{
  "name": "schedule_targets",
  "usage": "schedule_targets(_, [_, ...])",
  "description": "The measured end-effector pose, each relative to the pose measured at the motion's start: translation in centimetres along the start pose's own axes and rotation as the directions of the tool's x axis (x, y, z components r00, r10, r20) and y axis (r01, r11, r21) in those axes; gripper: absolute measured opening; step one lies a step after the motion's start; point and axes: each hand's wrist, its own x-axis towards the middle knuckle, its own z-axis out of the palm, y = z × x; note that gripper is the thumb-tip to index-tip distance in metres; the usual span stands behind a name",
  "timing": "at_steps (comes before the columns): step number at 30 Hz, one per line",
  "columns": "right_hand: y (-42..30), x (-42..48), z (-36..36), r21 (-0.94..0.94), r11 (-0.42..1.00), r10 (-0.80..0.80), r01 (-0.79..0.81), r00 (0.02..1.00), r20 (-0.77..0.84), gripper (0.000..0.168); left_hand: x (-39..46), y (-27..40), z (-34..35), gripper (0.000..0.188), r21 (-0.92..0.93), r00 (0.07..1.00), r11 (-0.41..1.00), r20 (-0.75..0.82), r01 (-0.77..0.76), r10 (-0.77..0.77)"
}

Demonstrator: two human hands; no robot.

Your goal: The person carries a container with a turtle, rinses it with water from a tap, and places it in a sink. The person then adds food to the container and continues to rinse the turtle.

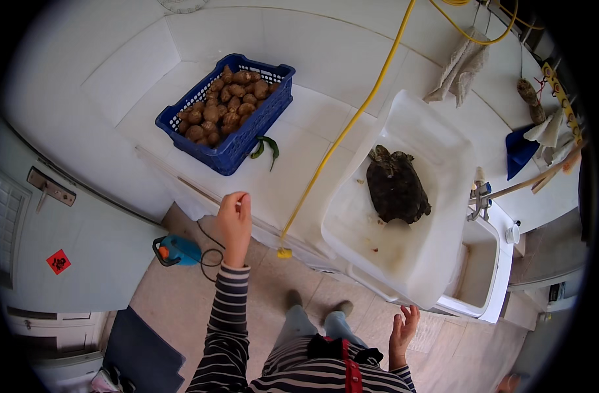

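My left hand [234, 228] is raised before the edge of the white tiled counter [299, 132], its fingers curled; whether they hold anything does not show. Beyond it stands a blue plastic crate [231, 147] full of brown taro-like tubers [211, 113]. Two green peppers [272, 147] lie beside the crate. My right hand [404, 331] is low at the right, fingers apart and holding nothing, just below the near rim of a large white plastic tub [412, 290]. Inside the tub rests a dark turtle [396, 186], with small scraps and yellowish stains near it.
A yellow hose [348, 127] crosses the counter and hangs over its front edge. Right of the tub are metal taps [481, 201] above a white sink [476, 265]. A blue container [179, 250] with a black cable stands on the floor. A door [83, 245] is at left.
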Motion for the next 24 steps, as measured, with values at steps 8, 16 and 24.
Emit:
schedule_targets(8, [-1.5,-1.1,1.1,0.085,0.990,0.109,-0.109,0.994,0.011,0.043,9.5,-2.5,11.1,0.034,0.703,0.925,0.690,0.358,-0.175,-0.130])
schedule_targets(16, [-2.4,-1.6,1.7,0.009,0.998,0.064,-0.064,0.997,-0.044,0.048,10.4,-5.4,14.8,0.031,0.743,0.894,0.618,0.425,-0.257,-0.140])
schedule_targets(24, [-7.2,6.7,-2.1,0.262,0.965,-0.010,0.011,1.000,-0.002,0.067,7.7,-6.3,10.8,0.024,0.140,0.969,0.989,0.247,-0.050,0.014])
